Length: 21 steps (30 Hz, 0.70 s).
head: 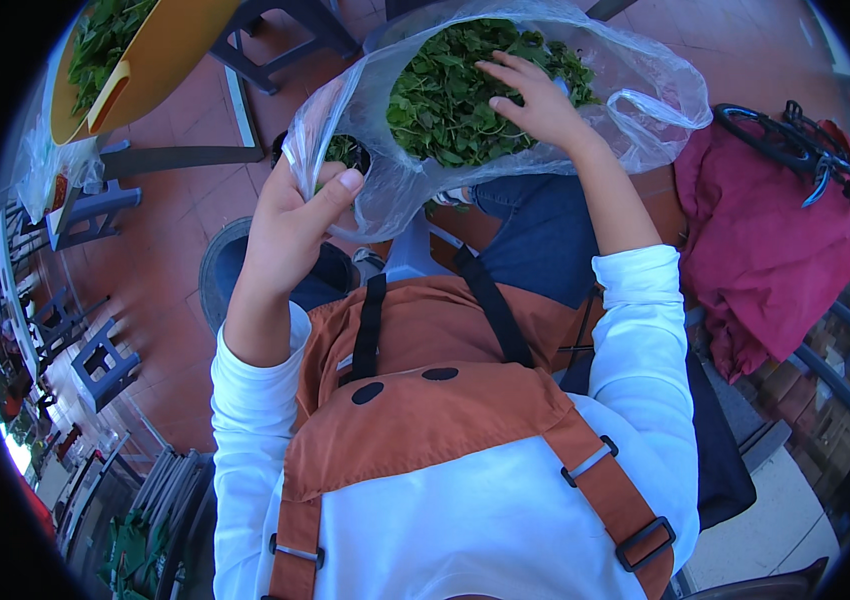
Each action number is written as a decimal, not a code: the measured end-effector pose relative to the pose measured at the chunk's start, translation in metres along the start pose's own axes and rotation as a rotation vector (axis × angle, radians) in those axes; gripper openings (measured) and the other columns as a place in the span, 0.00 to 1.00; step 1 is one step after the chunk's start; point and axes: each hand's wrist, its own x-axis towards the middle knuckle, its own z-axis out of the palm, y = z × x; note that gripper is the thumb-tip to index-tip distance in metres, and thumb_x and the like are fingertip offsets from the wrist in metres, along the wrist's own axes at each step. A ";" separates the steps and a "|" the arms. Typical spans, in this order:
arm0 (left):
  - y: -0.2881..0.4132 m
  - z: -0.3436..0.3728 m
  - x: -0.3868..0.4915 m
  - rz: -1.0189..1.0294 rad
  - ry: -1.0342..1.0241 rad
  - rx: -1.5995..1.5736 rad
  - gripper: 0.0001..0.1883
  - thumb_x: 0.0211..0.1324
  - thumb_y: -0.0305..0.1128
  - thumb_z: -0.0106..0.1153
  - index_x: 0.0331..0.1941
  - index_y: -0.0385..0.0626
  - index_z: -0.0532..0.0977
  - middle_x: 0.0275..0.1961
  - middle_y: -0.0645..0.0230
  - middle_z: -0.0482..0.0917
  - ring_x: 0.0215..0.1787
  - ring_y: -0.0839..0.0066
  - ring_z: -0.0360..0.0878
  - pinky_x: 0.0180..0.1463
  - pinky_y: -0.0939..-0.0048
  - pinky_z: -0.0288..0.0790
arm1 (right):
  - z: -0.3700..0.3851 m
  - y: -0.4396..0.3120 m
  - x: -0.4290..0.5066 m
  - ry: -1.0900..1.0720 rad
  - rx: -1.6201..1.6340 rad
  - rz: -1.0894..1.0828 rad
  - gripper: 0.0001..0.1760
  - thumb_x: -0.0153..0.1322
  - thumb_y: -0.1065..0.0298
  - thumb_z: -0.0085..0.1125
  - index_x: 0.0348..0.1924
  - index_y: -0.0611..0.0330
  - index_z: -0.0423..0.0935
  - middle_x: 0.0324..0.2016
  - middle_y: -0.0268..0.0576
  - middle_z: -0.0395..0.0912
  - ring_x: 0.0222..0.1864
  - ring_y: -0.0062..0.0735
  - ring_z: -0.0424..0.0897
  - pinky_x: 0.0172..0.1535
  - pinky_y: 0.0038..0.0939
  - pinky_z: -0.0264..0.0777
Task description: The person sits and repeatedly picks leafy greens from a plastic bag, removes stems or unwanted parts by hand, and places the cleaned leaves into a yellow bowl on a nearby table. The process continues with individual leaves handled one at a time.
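Pinched between the thumb and fingers of my left hand (301, 206) is the left rim of a clear plastic bag (395, 199). The bag spreads wide across the space in front of my knees. A heap of green leafy vegetables (447, 97) fills its middle. My right hand (541, 105) is over the right part of the heap, fingers apart and tips at the leaves, with nothing seen in its grasp. One bag handle (650, 112) loops out near my right wrist. Just beyond my left thumb, a dark container (365, 161) with more greens shows partly behind the plastic.
An orange-yellow basin (162, 52) of leaves stands at upper left, above a plastic stool (102, 206). Another stool (297, 37) is near the top. At right, maroon cloth (762, 247) bears a small bicycle-like object (792, 146). Red tiles (170, 262) cover the floor.
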 end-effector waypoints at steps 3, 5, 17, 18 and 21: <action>-0.002 -0.010 -0.006 0.006 0.047 -0.042 0.18 0.58 0.30 0.56 0.51 0.39 0.66 0.25 0.76 0.71 0.23 0.89 0.64 0.24 0.84 0.58 | 0.016 -0.020 -0.016 -0.253 -0.248 0.000 0.25 0.66 0.53 0.54 0.56 0.44 0.72 0.58 0.45 0.68 0.61 0.45 0.64 0.63 0.45 0.56; -0.001 -0.015 -0.010 0.021 0.058 -0.090 0.17 0.58 0.30 0.55 0.49 0.39 0.67 0.24 0.77 0.70 0.21 0.90 0.62 0.23 0.85 0.56 | 0.009 -0.023 -0.023 -0.600 -0.419 0.199 0.22 0.67 0.53 0.54 0.54 0.44 0.75 0.53 0.44 0.72 0.60 0.43 0.66 0.61 0.44 0.57; 0.005 -0.006 -0.018 -0.001 0.052 -0.114 0.17 0.57 0.27 0.55 0.50 0.39 0.67 0.27 0.78 0.71 0.22 0.90 0.63 0.23 0.85 0.56 | 0.052 -0.086 0.007 0.070 -0.164 0.124 0.10 0.61 0.59 0.62 0.30 0.55 0.80 0.30 0.39 0.73 0.36 0.40 0.76 0.37 0.39 0.73; 0.006 -0.005 -0.019 -0.009 0.065 -0.108 0.18 0.57 0.27 0.55 0.51 0.39 0.66 0.28 0.78 0.71 0.23 0.90 0.63 0.24 0.85 0.57 | 0.059 -0.088 0.009 0.088 -0.170 0.141 0.10 0.61 0.58 0.63 0.29 0.55 0.80 0.29 0.39 0.72 0.35 0.40 0.76 0.36 0.39 0.73; 0.007 -0.002 -0.020 0.021 0.008 -0.170 0.18 0.57 0.28 0.56 0.50 0.39 0.67 0.28 0.77 0.72 0.25 0.90 0.65 0.26 0.85 0.59 | 0.072 -0.089 0.011 0.194 -0.186 0.143 0.13 0.59 0.56 0.65 0.26 0.57 0.78 0.27 0.42 0.71 0.32 0.42 0.76 0.34 0.38 0.72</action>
